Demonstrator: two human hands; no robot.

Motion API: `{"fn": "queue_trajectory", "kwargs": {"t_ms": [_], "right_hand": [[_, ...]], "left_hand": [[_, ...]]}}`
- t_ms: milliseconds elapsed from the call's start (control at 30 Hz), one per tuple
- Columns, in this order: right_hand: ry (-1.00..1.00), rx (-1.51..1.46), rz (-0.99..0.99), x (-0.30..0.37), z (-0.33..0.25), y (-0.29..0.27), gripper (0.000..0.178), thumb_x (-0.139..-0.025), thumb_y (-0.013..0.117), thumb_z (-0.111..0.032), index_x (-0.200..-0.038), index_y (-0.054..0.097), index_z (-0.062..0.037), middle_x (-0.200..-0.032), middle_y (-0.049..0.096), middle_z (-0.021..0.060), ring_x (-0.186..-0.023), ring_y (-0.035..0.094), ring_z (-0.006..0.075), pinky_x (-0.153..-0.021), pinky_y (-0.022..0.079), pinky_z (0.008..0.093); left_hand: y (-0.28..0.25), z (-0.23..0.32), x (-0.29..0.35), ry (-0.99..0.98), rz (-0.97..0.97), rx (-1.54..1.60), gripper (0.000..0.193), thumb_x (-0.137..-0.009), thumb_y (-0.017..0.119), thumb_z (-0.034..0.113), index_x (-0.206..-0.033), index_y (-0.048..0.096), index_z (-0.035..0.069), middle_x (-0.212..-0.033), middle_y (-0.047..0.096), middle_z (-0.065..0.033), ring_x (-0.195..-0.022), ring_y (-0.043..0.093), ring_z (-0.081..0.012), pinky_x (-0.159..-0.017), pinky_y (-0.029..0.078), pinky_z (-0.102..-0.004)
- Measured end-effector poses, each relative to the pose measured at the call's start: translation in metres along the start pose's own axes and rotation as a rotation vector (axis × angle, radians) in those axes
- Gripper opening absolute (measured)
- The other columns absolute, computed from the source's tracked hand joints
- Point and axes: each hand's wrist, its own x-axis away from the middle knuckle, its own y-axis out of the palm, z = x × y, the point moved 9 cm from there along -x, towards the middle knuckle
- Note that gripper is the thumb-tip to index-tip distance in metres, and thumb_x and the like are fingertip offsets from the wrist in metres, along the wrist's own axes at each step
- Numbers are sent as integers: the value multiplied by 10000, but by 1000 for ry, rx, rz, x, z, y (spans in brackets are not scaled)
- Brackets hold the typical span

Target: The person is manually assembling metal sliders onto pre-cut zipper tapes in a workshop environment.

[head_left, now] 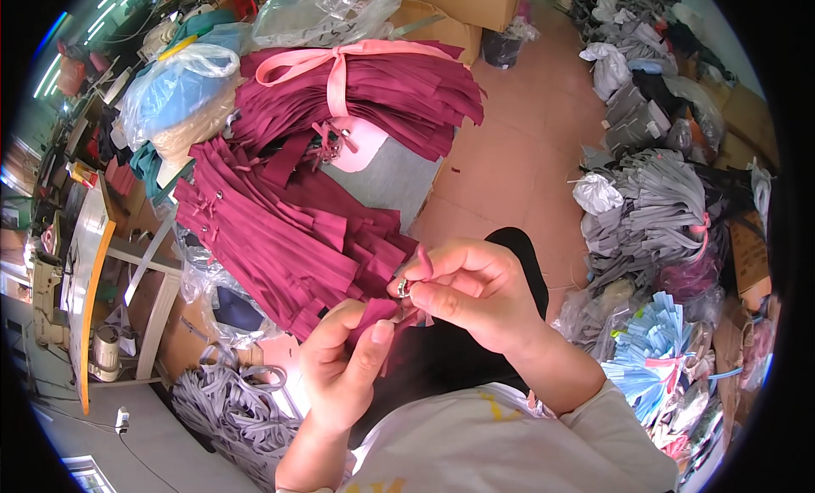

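Observation:
In front of my lap, my left hand (338,367) pinches the end of a maroon fabric strip (377,310) between thumb and fingers. Close beside it, my right hand (477,299) grips a small shiny metal piece (403,287), which looks like a zipper slider, with a short maroon pull (424,260) sticking up from it. Whether the slider sits on the strip is hidden by my fingers. Just beyond my hands lies a loose pile of maroon strips (280,230), several with small metal pieces and pulls at their ends.
Behind the pile, a maroon bundle (407,94) is tied with a pink ribbon (337,90). Grey strips (225,408) lie at lower left, near a table (95,272). Bundles of grey (649,200) and light blue strips (645,349) line the right. A dark bucket (501,47) stands far back.

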Motion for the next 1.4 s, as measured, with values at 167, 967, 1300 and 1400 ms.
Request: {"fn": "queue_trajectory", "kwargs": {"t_ms": [167,967,1300,1400], "right_hand": [[12,-26,-5,1,4,-1,164,-920,623,59,-1080,622,26,-1068,663,159,-911,685,207,-754,581,301],[59,-70,-42,3,6,6,174,-916,671,1,-1074,599,18,-1033,669,93,-981,658,157,-821,560,302],[-147,29,-54,6,-9,21,173,-914,645,54,-1072,576,52,-1094,620,91,-985,651,134,-820,569,258],[-180,73,-50,6,-7,20,167,-911,641,65,-1065,576,59,-1069,627,91,-983,657,141,-816,575,270]], "left_hand": [[-3,-1,2,-4,-3,82,170,-938,636,54,-1073,617,-47,-866,568,-39,-678,502,-70,-601,399,-203],[-10,4,9,4,96,19,135,-991,584,96,-961,617,-31,-685,647,-58,-522,508,-50,-479,402,-187],[-5,7,8,38,136,-97,122,-966,630,94,-986,638,-26,-726,667,-40,-582,558,-47,-531,447,-186],[-4,9,8,28,151,-120,123,-939,667,83,-988,642,-28,-757,672,-36,-617,568,-45,-566,459,-187]]}}
